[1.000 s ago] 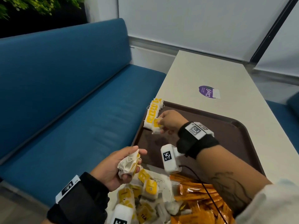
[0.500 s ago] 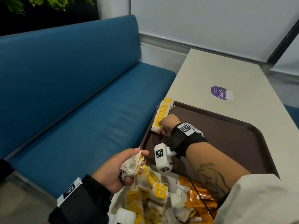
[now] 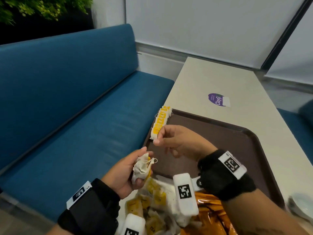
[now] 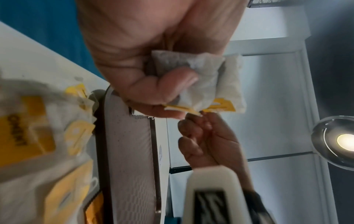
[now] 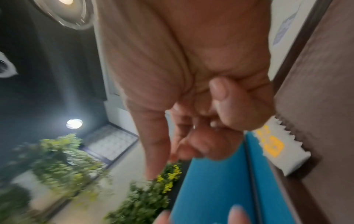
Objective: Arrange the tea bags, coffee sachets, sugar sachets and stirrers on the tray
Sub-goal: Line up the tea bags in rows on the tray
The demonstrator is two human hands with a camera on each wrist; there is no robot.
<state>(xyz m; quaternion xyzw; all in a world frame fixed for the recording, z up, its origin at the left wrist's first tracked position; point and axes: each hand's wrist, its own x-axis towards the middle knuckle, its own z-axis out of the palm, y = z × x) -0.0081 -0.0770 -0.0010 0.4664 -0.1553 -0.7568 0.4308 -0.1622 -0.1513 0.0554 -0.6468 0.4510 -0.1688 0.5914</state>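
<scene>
A brown tray (image 3: pixel 237 133) lies on the pale table. A row of yellow-tagged tea bags (image 3: pixel 161 119) stands along its far left edge; it also shows in the right wrist view as the row (image 5: pixel 272 144). My left hand (image 3: pixel 128 168) grips a crumpled bunch of tea bags (image 3: pixel 141 167), the same bunch (image 4: pixel 206 84) in the left wrist view. My right hand (image 3: pixel 158 138) hovers between the row's near end and the left hand. Its fingers are loosely curled and it holds nothing.
A pile of loose tea bags (image 3: pixel 152 206) and orange sachets (image 3: pixel 211 216) lies at the tray's near end. A purple sticker (image 3: pixel 217 100) is on the table beyond the tray. A blue bench (image 3: pixel 76 107) runs along the left. A pale dish (image 3: pixel 301 206) sits at the right.
My right hand has left a tea bag at the near end of the row and drawn back toward the left hand. The left hand still holds its bunch.
</scene>
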